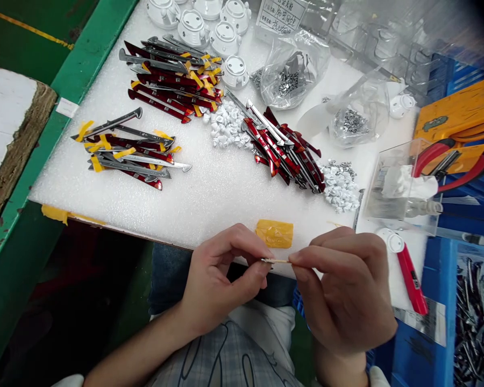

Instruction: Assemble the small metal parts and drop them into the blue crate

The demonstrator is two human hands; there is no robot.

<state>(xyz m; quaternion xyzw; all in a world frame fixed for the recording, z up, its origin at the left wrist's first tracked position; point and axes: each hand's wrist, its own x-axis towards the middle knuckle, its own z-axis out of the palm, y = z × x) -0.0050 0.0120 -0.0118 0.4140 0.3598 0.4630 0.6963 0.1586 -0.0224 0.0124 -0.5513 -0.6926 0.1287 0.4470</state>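
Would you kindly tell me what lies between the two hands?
The head view shows a thin pale stick, pinched by the right hand, its tip at a small silvery piece in the left hand.

Brightly lit foam sheet (210, 207), glints on a clear bag (294, 67), shadow under the bench (84, 67) (nearly black down there), blurred upper-right corner.

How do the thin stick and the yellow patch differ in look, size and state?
The thin stick is pale and very narrow; the yellow patch is brighter and far broader. The stick is pinched in the right hand, while the patch lies on the white foam. Both are longer than wide.
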